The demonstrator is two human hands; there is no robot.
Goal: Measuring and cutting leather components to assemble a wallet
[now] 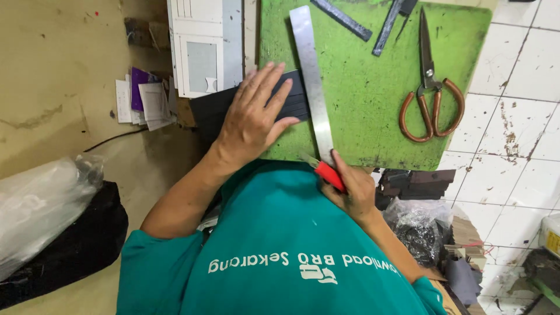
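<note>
Leather [291, 102], dark and flat, lies on the left part of the green mat [373, 99], pinned by the left hand [254, 119], fingers spread, not clasping. Just right, the steel ruler [313, 76] crosses it. The right hand [350, 192] is closed around a red knife [326, 174] at the ruler's near end. Best to keep pressure firm and the blade tight against the ruler. Scissors [431, 99] lie far right.

Person seen from above: a teal short-sleeved cotton shirt [280, 245] with white printed lettering and a small white emblem across the chest. Sleeves end above the elbows; both forearms, the left hand [252, 119] and right hand [352, 192] are bare, without rings or watch.
</note>
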